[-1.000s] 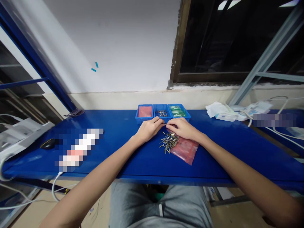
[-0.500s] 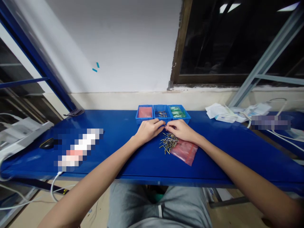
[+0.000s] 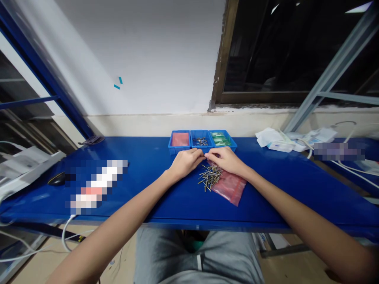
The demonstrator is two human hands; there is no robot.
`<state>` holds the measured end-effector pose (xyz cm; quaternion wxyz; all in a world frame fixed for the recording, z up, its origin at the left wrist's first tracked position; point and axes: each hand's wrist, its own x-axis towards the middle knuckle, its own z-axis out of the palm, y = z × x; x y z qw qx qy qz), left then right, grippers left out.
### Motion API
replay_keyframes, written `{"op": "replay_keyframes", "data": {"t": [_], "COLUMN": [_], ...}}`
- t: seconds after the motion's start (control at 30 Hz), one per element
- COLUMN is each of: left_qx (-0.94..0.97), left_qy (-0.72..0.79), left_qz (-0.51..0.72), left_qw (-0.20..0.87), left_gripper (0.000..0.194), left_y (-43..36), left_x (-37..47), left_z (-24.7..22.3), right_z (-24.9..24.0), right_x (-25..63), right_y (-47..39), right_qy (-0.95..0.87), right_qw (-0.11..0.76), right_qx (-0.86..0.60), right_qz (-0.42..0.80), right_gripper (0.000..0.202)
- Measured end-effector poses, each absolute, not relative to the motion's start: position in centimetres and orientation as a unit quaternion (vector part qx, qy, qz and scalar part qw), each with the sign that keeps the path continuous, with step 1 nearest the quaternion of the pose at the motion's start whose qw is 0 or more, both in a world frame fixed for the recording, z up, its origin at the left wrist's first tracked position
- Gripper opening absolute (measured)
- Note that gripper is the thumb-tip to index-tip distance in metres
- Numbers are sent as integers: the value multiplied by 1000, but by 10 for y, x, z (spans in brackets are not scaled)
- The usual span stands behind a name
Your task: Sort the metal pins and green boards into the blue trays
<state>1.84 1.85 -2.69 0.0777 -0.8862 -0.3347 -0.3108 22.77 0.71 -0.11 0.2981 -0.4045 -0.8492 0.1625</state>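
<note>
At the far left of the blue desk (image 3: 142, 185) a dark computer mouse (image 3: 57, 179) is seen, with a white cable (image 3: 65, 236) hanging off the front edge below it. Towards the middle, the left hand (image 3: 186, 162) is laid on the desk with its fingers curled and its fingertips brought up against those of the right hand (image 3: 222, 160); whether anything is pinched between them cannot be told, the spot being too small. Behind both hands, at 12 o'clock, three small blue trays are set in a row: the left tray (image 3: 179, 139) is filled with something pink, the middle tray (image 3: 201, 141) with metal pins, the right tray (image 3: 220, 139) with green packets. Just in front of the hands, at 6 o'clock, a loose pile of metal pins (image 3: 209, 176) is spread on the desk; the pins lie flat, and most long axes are run roughly from 7 to 1 o'clock, with a few crossed over them. The pile is overlapped onto a flat pink plastic bag (image 3: 230, 186), whose long axis is run from 11 to 5 o'clock. The right hand is likewise curled, palm down, with its heel near the bag's far end. At the far right, white packets (image 3: 275, 139) are left on the desk.
</note>
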Motion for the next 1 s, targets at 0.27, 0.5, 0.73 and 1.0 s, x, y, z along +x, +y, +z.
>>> {"op": "replay_keyframes", "data": {"t": [0.27,0.5,0.73,1.0], "left_qx": [-868,-850,-859,-855], "left_qy": [-330,-322,-305,-318], "left_qz": [-369,-406,-395,-405], "left_qw": [-36,-95,-115,-66], "left_gripper": [30,21,26,20], "left_y": [22,18,20,21], "left_x": [16,28,26,22], "left_z": [-26,-24,-27,-24], "right_z": [-7,-8,-11,-6], "right_x": [227,223,221,222], "right_y": [8,8,9,9], "right_qy": [-842,-827,-816,-813], "right_qw": [307,326,333,344], "right_qx": [-403,-423,-432,-439], "right_qz": [183,176,189,167], "right_gripper": [24,21,23,35]}}
